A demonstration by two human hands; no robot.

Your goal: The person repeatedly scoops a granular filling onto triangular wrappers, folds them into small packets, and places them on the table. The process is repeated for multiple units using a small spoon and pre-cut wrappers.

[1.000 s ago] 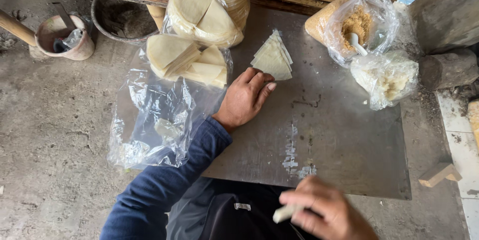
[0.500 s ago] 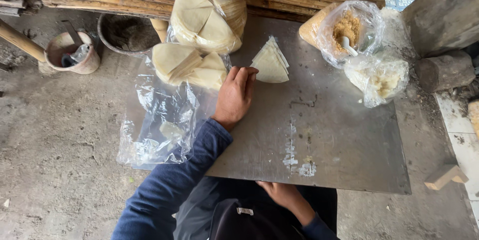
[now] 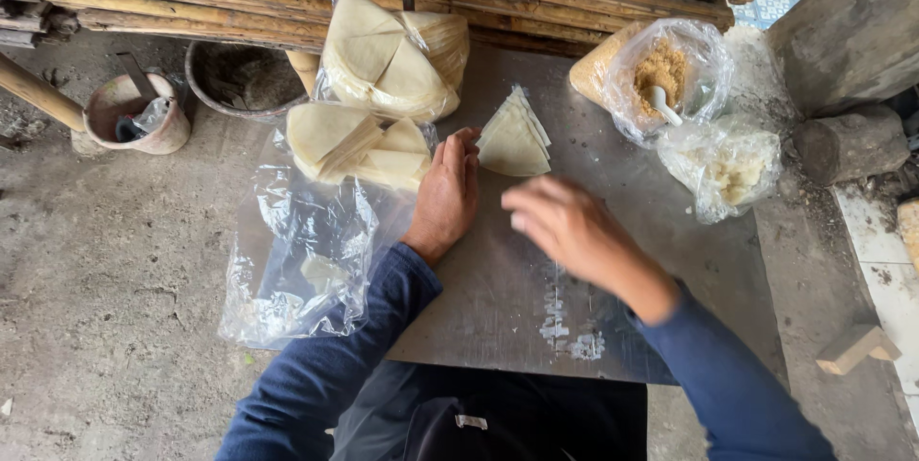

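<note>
Left hand (image 3: 448,195) flat on the metal sheet (image 3: 670,279), fingers together, tips touching the left corner of the small stack of triangular wrappers (image 3: 514,140). Stack apex pointing far, long edge near. Right hand (image 3: 565,229) blurred just near the stack, fingers loosely spread, empty.

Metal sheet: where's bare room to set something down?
Free: the near-right of the metal sheet, between the right hand and the near edge. Crowded: far edge, with wrapper stacks, the small wrapper pile by the left hand, and filling bags.
</note>
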